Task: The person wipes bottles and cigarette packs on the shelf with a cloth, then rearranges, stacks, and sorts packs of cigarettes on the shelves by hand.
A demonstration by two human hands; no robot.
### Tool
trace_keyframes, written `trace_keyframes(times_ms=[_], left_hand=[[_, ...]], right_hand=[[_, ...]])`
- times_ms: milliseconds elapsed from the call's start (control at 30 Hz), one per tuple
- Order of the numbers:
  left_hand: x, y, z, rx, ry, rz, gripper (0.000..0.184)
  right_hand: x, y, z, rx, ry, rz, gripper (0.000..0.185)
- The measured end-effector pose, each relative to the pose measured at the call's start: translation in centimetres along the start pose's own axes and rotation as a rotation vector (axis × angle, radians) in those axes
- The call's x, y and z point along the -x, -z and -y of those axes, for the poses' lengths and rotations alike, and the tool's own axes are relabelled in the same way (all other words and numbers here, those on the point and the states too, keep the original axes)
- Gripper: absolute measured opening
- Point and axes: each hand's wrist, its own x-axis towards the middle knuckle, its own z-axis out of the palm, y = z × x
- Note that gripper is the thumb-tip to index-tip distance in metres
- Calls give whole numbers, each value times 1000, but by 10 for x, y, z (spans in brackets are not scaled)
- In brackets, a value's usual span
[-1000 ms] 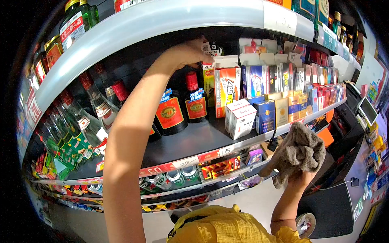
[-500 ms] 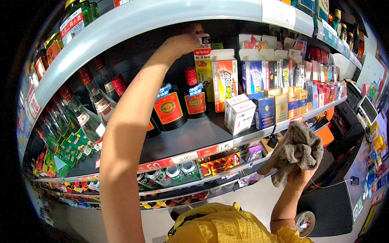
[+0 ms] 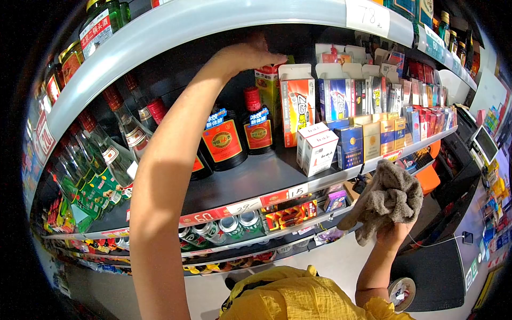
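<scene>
My left hand (image 3: 255, 53) reaches deep into the shelf, above the dark liquor bottles. Its thumb is stretched out over the top of a tall yellow-and-red carton (image 3: 266, 85), apart from the shadowed fingers; nothing shows in its grasp. Below it stand a large dark bottle with a red-orange label (image 3: 223, 140) and a smaller red-capped bottle (image 3: 258, 128). To its right is an open orange-and-white carton (image 3: 296, 109). In front of the shelf's right part, my right hand (image 3: 393, 233) is closed round a bunched grey-brown cloth (image 3: 392, 197).
Clear glass bottles (image 3: 114, 154) stand left of my forearm. Cigarette packs (image 3: 350, 146) and white boxes (image 3: 319, 152) line the right of the shelf. The upper shelf edge (image 3: 240, 21) curves overhead. Cans (image 3: 230, 226) sit below; a bin (image 3: 401, 293) is on the floor.
The small white, black and red box at my left hand has gone from view. That hand's thumb now extends rightward over the yellow-and-red carton. The right hand and cloth stay nearly still.
</scene>
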Motion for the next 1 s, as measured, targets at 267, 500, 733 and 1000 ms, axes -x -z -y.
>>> trace_keyframes(times_ms=[267, 500, 733, 1000], left_hand=[[-10, 0, 12, -159, -54, -74, 40], [5, -2, 1, -33, -80, -85, 31], [-2, -5, 5, -167, -42, -141, 27], [-34, -16, 71, 93, -161, -113, 28]], right_hand=[[0, -6, 0, -14, 0, 41, 55], [1, -6, 0, -31, -5, 52, 53], [1, -4, -1, -22, -6, 61, 55], [-1, -4, -1, 25, -11, 48, 53]])
